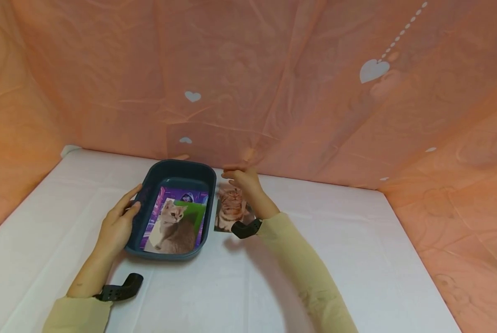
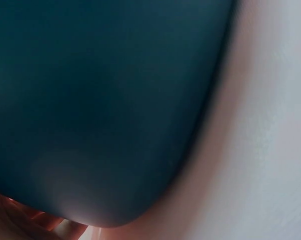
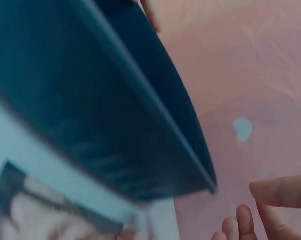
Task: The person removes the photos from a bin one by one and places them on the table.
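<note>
Tray [image 1: 181,172]: plain dark teal-blue. Card [image 1: 174,194]: purple, pinkish along left edge. Green-backed photo [image 1: 175,236]: grey-brown cat with lighter face. Other photo [image 1: 230,208]: tabby, striped brown and cream. Tablecloth [image 1: 335,231]: plain white. Backdrop [image 1: 240,55]: peach-orange, printed with white hearts [image 1: 374,70], one on string of white dots [image 1: 402,33]. Sleeves [image 1: 306,263]: pale khaki. Wrist straps [image 1: 246,229]: black.

Dim, partly blurred wrist views

From here, the right hand [image 1: 248,185] hides part of the striped-cat picture [image 1: 229,210]; the grey-cat picture [image 1: 175,236] covers much of the purple sheet [image 1: 172,193], its tiny figure [image 1: 187,198] perhaps hooded. The left-wrist view crops the tray [image 2: 100,110].
</note>
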`<act>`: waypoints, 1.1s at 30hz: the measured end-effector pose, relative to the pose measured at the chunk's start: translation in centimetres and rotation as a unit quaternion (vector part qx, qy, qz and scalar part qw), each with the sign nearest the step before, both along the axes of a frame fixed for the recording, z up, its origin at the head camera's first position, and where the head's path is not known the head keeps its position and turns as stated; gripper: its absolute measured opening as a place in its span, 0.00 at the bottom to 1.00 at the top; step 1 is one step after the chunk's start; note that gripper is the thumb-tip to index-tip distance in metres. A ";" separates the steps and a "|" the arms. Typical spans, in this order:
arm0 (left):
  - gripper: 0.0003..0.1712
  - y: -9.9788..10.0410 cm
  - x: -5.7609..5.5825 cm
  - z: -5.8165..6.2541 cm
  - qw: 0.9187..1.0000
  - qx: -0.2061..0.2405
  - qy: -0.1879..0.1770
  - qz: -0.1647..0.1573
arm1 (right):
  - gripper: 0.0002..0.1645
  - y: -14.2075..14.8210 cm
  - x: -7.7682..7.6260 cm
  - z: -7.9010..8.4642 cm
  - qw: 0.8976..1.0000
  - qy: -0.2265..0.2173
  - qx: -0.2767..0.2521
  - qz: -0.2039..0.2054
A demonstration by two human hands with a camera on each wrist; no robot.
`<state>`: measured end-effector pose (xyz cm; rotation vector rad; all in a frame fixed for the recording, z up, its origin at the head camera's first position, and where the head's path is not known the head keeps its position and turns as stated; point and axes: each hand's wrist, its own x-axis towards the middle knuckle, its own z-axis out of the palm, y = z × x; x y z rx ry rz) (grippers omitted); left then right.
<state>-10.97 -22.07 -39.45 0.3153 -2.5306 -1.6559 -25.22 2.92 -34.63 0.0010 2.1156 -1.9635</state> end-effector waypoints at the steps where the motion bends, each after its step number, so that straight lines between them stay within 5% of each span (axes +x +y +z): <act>1: 0.29 0.0 0.0 0.0 1.000 0.000 0.001 0.000 | 0.21 -0.3 0.2 0.2 1.000 -0.003 -0.003 0.004; 24: 0.29 0.0 0.1 -0.1 1.000 0.008 -0.010 0.005 | 0.20 -5.8 2.7 1.5 0.987 -0.002 0.055 0.149; 33: 0.29 0.0 0.0 0.0 1.000 0.005 -0.009 0.004 | 0.20 -7.4 3.0 0.7 0.969 -0.035 0.157 0.189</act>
